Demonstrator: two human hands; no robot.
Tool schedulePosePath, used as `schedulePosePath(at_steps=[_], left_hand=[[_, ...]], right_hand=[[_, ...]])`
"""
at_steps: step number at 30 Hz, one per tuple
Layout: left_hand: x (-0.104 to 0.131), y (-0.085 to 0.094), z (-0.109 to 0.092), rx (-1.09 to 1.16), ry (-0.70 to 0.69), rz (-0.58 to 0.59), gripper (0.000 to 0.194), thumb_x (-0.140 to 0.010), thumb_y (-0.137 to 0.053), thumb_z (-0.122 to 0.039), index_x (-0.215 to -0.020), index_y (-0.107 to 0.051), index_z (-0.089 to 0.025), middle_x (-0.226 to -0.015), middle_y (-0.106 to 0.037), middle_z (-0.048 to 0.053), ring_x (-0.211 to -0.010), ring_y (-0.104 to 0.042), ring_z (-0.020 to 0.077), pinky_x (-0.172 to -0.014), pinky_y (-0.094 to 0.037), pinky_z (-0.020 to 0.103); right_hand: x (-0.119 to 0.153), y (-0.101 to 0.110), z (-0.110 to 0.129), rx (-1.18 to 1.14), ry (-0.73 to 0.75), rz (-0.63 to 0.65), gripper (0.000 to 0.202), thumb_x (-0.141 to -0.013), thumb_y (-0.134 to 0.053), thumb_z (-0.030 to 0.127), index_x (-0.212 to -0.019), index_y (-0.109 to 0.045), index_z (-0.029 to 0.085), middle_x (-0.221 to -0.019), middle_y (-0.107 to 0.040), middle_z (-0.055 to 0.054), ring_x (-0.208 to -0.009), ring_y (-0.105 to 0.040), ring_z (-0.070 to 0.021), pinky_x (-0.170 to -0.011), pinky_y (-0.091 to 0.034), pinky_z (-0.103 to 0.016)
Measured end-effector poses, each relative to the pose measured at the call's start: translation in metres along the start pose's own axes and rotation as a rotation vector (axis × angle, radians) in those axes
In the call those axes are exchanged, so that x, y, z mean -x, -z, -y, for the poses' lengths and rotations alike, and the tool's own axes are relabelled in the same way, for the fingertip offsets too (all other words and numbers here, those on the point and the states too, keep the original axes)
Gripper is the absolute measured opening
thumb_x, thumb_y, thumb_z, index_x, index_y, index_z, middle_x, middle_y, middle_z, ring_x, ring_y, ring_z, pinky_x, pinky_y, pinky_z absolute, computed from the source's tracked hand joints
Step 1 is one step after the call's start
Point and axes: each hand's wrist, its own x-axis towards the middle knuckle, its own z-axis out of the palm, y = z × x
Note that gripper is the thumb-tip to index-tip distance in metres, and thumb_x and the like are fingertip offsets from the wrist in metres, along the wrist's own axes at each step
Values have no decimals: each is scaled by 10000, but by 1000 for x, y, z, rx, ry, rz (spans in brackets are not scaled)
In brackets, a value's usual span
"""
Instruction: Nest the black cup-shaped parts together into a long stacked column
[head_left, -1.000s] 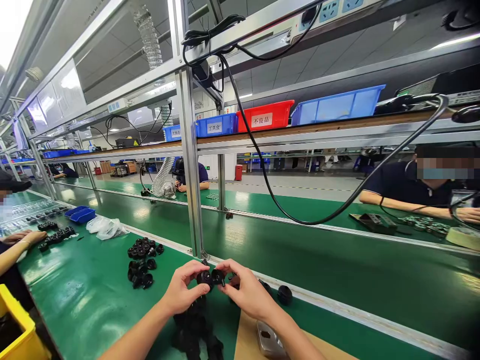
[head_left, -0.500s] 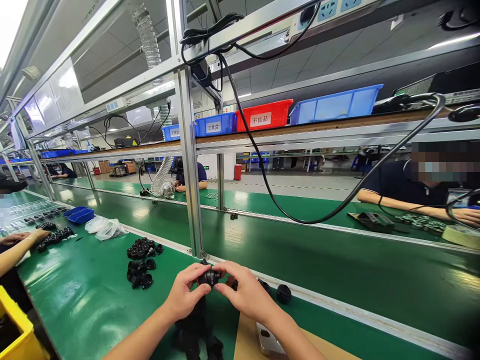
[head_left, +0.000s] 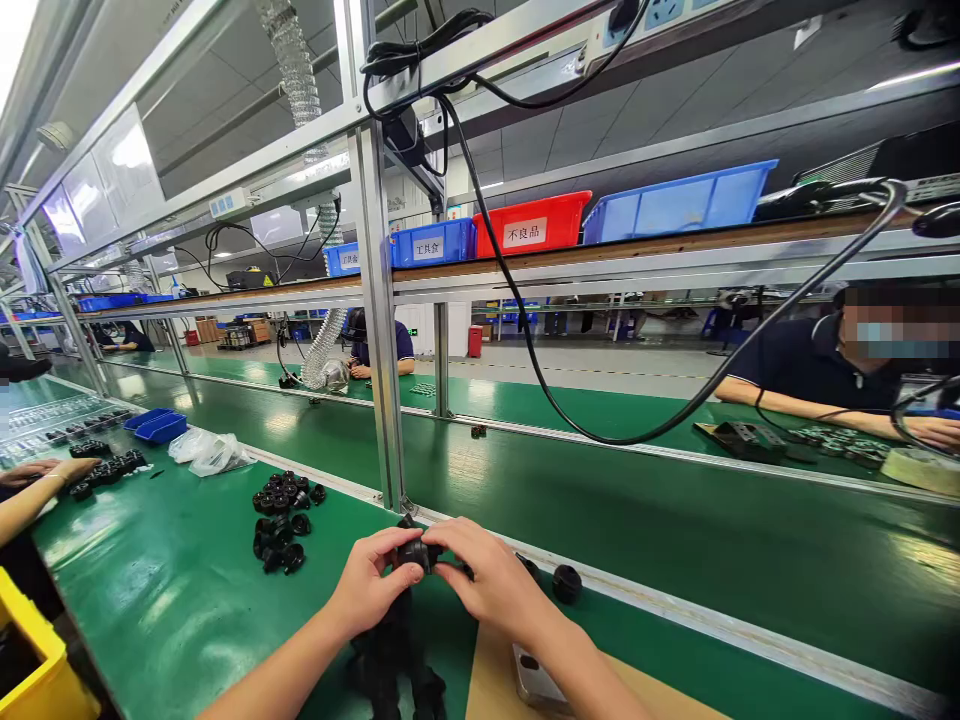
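A small black round part (head_left: 417,553) is held between both hands above the green bench. My left hand (head_left: 375,580) pinches its left side with thumb and fingers. On its right side, the fingertips of my right hand (head_left: 484,575) close round it. Below my hands lie more black parts (head_left: 394,660), partly blurred and dark. A single black round piece (head_left: 567,583) rests right of my right hand. To the left, a cluster of several black parts (head_left: 281,515) sits on the bench.
A metal post (head_left: 381,330) rises just beyond my hands. Brown board (head_left: 495,665) and a metallic device (head_left: 534,680) lie under my right forearm. Yellow bin (head_left: 45,650) stands lower left; blue trays (head_left: 157,427) and plastic bags (head_left: 210,453) lie farther back. Other people sit left and across.
My right fingers have closed slightly further over the black part, covering more of its right end. The view has shifted slightly. Small dark pieces beyond the post have moved slightly right.
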Motion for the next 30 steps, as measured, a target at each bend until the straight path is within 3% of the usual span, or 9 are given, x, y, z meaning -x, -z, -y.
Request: schedulePosePath(at_steps=[4,12,17,19,22,24,30], left_hand=[[0,0,0,20,1,0,409,-829,-854,-345,-1226,-810,-255,-1237,-784,103,-1144,-727,317,-1020,-602,421],[2,1,-3,1,1,36,420,-835,-851,-323,-1248,-804,-257,-1238,-801,98,-1136,-734,322,-1001,-597,417],[4,2,-4,-62,-23,14,404,-807,-852,-251,-1210,-823,-249,-1065,-812,75,-947,-727,270,-861,-589,357],[2,4,-6,-77,-30,-1,405,-800,-848,-236,-1204,-823,-247,-1042,-804,67,-923,-715,257,-846,-578,346],[0,7,-10,-83,-40,-23,399,-804,-833,-227,-1203,-816,-243,-1064,-794,62,-952,-708,252,-875,-565,344],[0,8,-11,-80,-39,-32,397,-800,-828,-215,-1197,-813,-238,-1068,-789,58,-959,-704,246,-883,-561,340],[1,6,-11,-26,12,20,388,-771,-858,-215,-1156,-820,-206,-1015,-815,65,-899,-731,237,-825,-590,319]], right_hand=[[1,1,0,-14,-16,-9,351,-905,-628,82,-1205,-681,256,-1259,-744,-60,-1187,-656,-249,-1047,-527,-419],[0,2,2,120,102,32,386,-942,-547,50,-1251,-665,248,-1279,-731,-64,-1156,-641,-256,-984,-524,-404],[3,1,5,231,-79,86,115,-980,-684,269,-1080,-720,226,-1040,-782,-57,-980,-696,-275,-843,-521,-379],[3,-1,6,265,-116,91,122,-1008,-654,315,-994,-728,219,-976,-781,-55,-943,-706,-279,-821,-513,-378],[3,-4,8,194,-128,26,204,-994,-677,343,-1169,-702,241,-1078,-781,-50,-977,-718,-269,-829,-519,-368],[2,-5,6,137,-110,-18,314,-972,-699,314,-1278,-656,258,-1162,-774,-53,-1014,-723,-265,-851,-529,-366],[3,-6,-3,181,109,3,332,-961,-604,134,-1282,-624,220,-1202,-758,-89,-1054,-693,-293,-879,-550,-417]])
